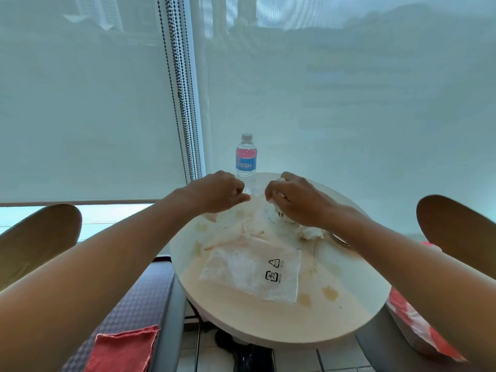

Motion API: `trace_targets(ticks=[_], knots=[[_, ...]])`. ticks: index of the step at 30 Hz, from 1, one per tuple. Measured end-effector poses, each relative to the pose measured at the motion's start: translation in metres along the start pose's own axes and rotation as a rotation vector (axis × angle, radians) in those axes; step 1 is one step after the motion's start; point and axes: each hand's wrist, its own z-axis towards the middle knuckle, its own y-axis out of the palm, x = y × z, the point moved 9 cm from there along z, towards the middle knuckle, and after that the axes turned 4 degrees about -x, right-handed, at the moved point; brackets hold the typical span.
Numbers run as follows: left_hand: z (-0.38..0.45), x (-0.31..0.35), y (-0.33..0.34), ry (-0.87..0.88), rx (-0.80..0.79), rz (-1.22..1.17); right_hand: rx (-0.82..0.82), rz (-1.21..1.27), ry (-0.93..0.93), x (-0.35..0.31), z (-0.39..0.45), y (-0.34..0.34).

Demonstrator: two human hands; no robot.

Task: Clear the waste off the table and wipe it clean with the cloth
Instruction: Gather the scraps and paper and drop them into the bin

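Both arms reach out over a small round table [268, 323] set against a window covered by a pale roller blind [349, 103] with bead chains [182, 103] hanging at its edge. The right hand [295, 200] is at the far side of the tabletop with its fingers curled around a wad of crumpled white tissue [279, 183] — bits of it show above the knuckles and below the palm. More crumpled tissue [311, 232] lies just beside that wrist on the table. The left hand [217, 191] hovers near the far left edge, fingers curled inward with thumb and fingertips drawn together; whether they pinch anything is hard to tell, though a pale scrap [212, 217] shows just beneath the hand. Between the two hands, at the back of the table, a small water bottle [246, 159] with a pink and blue label stands upright with its cap on. Nearer the person, a flat clear plastic bag [249, 272] printed with black recycling marks lies in the middle of the tabletop, and thin pale sticks [252, 234] lie just beyond it. Yellowish stains [330, 292] dot the surface, mostly near the right and the near edge. The cloth [120, 350] — red and folded — lies off the table on a dark patterned seat [139, 299] at lower left, well apart from both hands. Tan chair backs [40, 237] stand on either side, and something red and white [418, 326] lies on the seat at right.
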Motion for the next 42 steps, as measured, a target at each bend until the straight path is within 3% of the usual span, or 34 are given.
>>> trace_targets(ticks=[11,22,37,42], knots=[[-0.004,0.007,-0.007,0.103,-0.032,-0.121,0.080,-0.003,-0.007,-0.005,-0.004,-0.012],[0.015,0.042,-0.011,0.268,0.040,0.047,0.194,-0.019,0.028,-0.006,-0.030,-0.031],[0.057,0.172,-0.035,0.275,0.218,0.121,0.306,-0.075,0.086,0.079,-0.109,-0.092],[0.070,0.226,-0.034,0.248,0.230,0.115,0.198,-0.002,0.147,0.115,-0.148,-0.112]])
